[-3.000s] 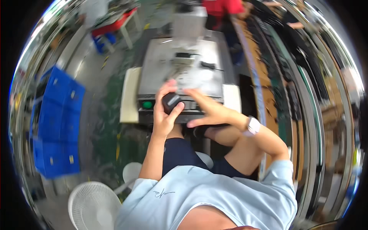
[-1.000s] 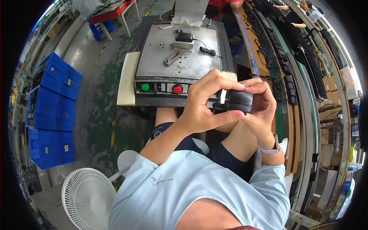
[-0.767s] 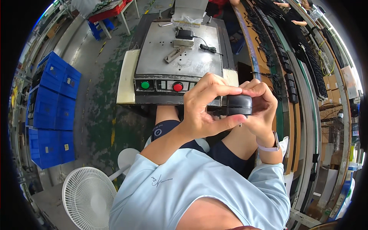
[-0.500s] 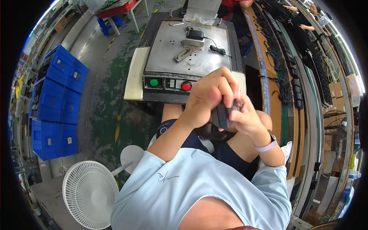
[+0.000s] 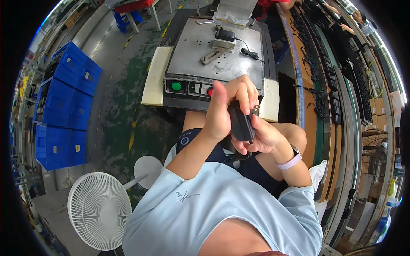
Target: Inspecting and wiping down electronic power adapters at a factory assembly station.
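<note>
Above my lap, in front of the machine, a black power adapter [image 5: 241, 123] is between my two hands. My left hand [image 5: 223, 109] curls its fingers over the adapter's far end, with its thumb raised off it. From the right, my right hand [image 5: 267, 137] closes on the adapter, its thumb along the side and fingers underneath. The adapter's underside is hidden. A second black adapter [image 5: 225, 34] rests on a metal block [image 5: 224, 44] on the machine's steel plate [image 5: 188, 59], its bundled cable [image 5: 249, 53] lying beside it.
A green button [image 5: 176, 86] and a partly covered red one sit on the machine's front. Blue crates [image 5: 64, 102] are stacked at left, near a white fan [image 5: 100, 211]. At right, a conveyor line [image 5: 318, 81] carries black adapters and cables. Other people are at the far side.
The adapter has turned so more of its broad black face shows. My left thumb has lifted off, and my right hand has shifted down slightly. The whole view has shifted a little.
</note>
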Action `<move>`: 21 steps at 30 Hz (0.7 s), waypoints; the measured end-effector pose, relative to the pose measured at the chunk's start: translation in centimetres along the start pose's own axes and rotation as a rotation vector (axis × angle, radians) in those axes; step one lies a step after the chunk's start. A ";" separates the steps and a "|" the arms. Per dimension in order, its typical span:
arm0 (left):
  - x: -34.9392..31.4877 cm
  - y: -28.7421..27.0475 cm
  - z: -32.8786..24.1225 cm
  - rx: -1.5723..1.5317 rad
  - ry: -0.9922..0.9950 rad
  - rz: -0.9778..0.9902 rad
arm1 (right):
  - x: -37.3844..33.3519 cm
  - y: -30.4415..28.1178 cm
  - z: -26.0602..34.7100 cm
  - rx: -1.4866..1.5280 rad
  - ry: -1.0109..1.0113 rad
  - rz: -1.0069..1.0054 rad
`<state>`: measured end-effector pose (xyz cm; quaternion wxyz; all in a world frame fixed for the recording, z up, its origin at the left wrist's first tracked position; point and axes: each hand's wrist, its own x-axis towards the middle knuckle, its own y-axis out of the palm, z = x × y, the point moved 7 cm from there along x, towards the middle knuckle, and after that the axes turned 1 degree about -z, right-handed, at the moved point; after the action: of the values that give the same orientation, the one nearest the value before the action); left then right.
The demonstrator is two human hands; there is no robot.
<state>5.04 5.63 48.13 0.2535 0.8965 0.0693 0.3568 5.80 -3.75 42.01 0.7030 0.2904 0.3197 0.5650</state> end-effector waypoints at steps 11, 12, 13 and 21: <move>-0.3 -1.1 0.7 -0.020 -0.208 -0.120 | -0.3 -1.5 -1.1 -0.108 0.001 -0.202; -0.3 -1.4 1.1 -0.019 -0.228 -0.162 | -0.3 -1.9 -1.2 -0.104 0.009 -0.234; -0.4 -1.7 1.4 -0.017 -0.249 -0.203 | -0.3 -2.3 -1.3 -0.100 0.016 -0.266; -0.1 -2.0 4.1 -0.060 -0.255 -0.110 | 0.2 -5.3 -0.6 0.036 0.098 -0.110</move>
<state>7.84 5.64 44.54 0.3060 0.9214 0.0751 0.2274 8.59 -4.59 37.60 0.7112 0.2569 0.3793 0.5332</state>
